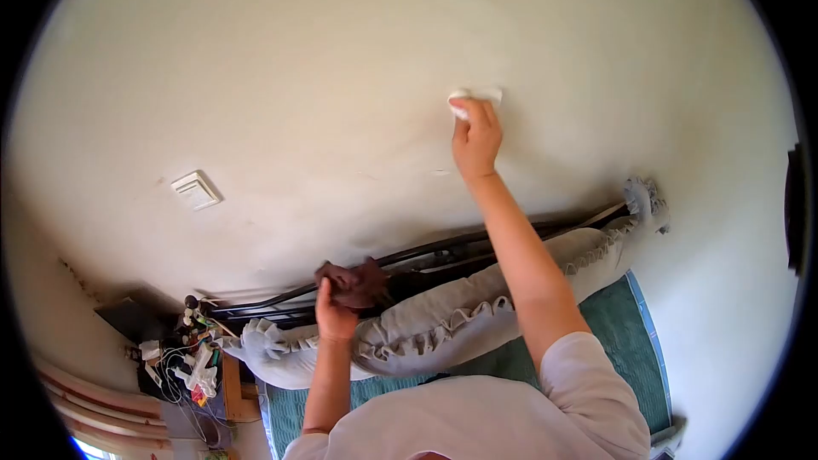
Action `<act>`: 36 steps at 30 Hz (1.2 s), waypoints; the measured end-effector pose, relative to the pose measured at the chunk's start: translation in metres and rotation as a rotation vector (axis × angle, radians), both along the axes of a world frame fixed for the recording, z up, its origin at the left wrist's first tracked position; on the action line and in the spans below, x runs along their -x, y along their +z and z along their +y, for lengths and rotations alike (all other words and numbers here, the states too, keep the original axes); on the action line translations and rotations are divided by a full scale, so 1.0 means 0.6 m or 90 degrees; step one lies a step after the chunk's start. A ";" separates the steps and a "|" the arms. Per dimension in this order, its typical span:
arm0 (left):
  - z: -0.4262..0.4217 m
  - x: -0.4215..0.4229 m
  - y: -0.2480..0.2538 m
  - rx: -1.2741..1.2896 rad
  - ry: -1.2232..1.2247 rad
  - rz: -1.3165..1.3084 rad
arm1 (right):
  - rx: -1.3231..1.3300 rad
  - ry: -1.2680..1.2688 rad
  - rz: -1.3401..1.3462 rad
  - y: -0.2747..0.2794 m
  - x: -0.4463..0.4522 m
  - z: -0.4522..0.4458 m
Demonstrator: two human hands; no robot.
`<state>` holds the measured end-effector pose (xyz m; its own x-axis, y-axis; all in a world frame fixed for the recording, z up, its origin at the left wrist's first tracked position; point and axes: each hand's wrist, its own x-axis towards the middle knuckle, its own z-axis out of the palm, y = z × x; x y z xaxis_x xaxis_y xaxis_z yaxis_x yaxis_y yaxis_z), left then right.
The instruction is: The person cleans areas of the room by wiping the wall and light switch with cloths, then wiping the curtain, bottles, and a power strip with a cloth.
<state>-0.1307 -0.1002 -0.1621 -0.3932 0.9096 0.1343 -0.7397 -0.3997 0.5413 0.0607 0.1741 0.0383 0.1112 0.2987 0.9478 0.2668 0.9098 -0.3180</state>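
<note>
Raised against the pale wall (341,77), my right hand (478,140) has its fingers closed around a small white wad (461,105); whether it is sponge, paper or cloth I cannot tell. A white flap (494,96) shows just past the fingers, and I cannot make out whether it belongs to the same piece. Lower down, my left hand (336,319) grips a crumpled maroon cloth (354,283) in front of the bed's dark metal headboard (443,244). Faint marks (440,172) show on the wall below my right hand.
A long grey ruffled cushion (443,315) lies along the headboard above a green bed mat (626,328). On the left, a bedside table (241,388) stands by tangled cables and small items (200,370). A light switch (197,190) is fixed to the wall.
</note>
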 end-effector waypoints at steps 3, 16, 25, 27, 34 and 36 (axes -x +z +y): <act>0.004 -0.056 -0.016 0.161 -0.027 -0.030 | -0.032 0.013 -0.107 -0.059 0.044 -0.018; -0.030 -0.052 -0.066 0.198 -0.053 -0.097 | -0.019 -0.023 -0.081 -0.059 0.126 0.004; -0.037 -0.052 -0.062 0.255 -0.052 -0.127 | -0.106 0.009 -0.153 0.006 0.074 0.032; -0.040 -0.050 -0.059 0.239 -0.052 -0.127 | -0.152 -0.055 -0.171 0.006 0.095 0.048; -0.026 -0.060 -0.047 0.216 -0.072 -0.117 | -0.187 -0.023 -0.224 -0.119 0.123 -0.007; -0.035 -0.055 -0.046 0.223 -0.072 -0.094 | -0.122 0.154 -0.337 -0.134 0.119 -0.027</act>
<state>-0.0975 -0.1211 -0.1898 -0.2796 0.9290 -0.2426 -0.8489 -0.1212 0.5144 -0.0104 0.1579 -0.0423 -0.4397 0.0752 0.8950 0.1226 0.9922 -0.0231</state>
